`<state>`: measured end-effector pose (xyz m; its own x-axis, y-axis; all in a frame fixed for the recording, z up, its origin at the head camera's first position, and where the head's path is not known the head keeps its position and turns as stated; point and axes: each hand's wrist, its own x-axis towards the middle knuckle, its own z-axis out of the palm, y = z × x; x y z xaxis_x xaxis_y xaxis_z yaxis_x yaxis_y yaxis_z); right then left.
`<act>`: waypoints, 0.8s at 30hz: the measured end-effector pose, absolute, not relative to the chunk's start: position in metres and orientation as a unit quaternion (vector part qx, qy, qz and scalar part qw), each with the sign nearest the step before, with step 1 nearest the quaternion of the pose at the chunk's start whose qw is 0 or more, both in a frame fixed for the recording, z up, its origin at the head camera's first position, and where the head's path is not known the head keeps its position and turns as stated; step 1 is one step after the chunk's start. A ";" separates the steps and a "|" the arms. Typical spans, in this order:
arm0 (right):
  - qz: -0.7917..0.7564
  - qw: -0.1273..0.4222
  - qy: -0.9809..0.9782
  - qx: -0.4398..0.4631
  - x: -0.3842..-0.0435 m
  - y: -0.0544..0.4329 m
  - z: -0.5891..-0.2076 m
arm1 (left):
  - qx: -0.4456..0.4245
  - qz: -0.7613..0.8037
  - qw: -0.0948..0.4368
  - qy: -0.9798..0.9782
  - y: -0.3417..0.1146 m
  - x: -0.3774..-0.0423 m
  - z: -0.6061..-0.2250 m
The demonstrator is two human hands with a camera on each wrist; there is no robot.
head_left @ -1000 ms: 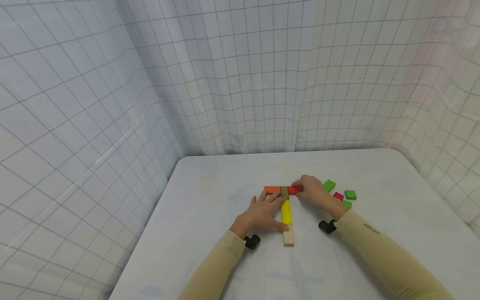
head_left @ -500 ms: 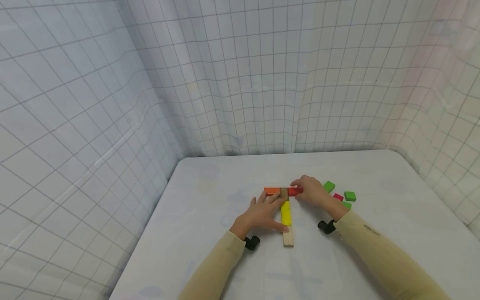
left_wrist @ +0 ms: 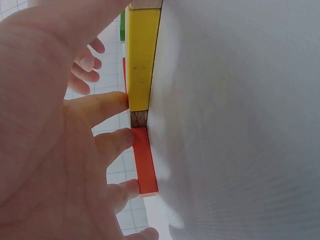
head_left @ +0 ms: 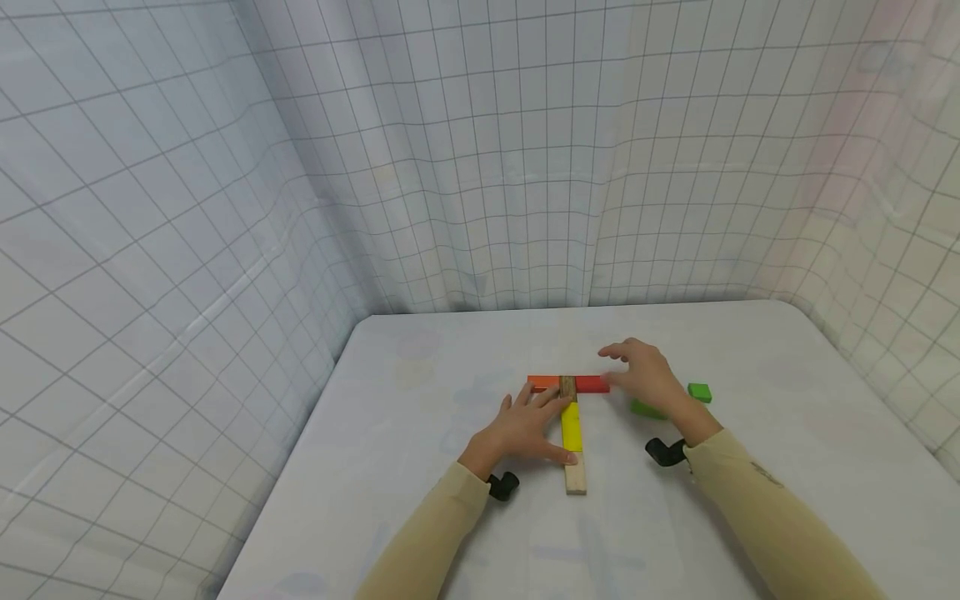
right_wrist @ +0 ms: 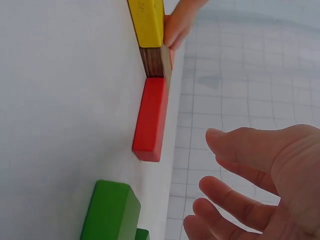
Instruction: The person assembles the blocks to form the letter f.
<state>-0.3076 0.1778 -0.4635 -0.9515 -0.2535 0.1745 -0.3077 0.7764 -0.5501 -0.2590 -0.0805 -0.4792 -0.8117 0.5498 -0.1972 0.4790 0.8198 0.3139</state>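
Flat wooden blocks form a T on the table. Its bar has an orange block (head_left: 542,381), a dark brown block (head_left: 567,388) and a red block (head_left: 592,384). The stem is a yellow block (head_left: 572,427) above a pale wood block (head_left: 576,481). My left hand (head_left: 521,428) spreads over the T from the left; its fingertips touch the sides of the yellow and orange blocks in the left wrist view, and its thumb rests on the pale end. Beside the red block's right end, my right hand (head_left: 649,380) hovers with parted fingers, holding nothing.
A green block (head_left: 648,409) shows partly under my right hand, and another green block (head_left: 700,392) lies to its right. The white table (head_left: 420,392) is enclosed by gridded white curtains (head_left: 510,167). Black wrist cameras hang beneath both wrists.
My right hand has let go of the red block and moved right, lifting its fingers off. It now covers the small crimson block and some of the green ones. My left hand stays put.
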 end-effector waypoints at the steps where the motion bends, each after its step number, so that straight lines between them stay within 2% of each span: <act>1: 0.304 0.052 -0.940 0.146 -0.307 0.181 -0.462 | 0.271 0.124 0.143 0.944 -0.080 -0.260 -0.480; 8: 0.335 0.080 -0.932 0.116 -0.304 0.205 -0.464 | 0.265 0.122 0.143 0.946 -0.080 -0.262 -0.485; 24: 0.338 0.061 -0.936 0.082 -0.303 0.240 -0.473 | 0.278 0.138 0.132 0.941 -0.082 -0.254 -0.476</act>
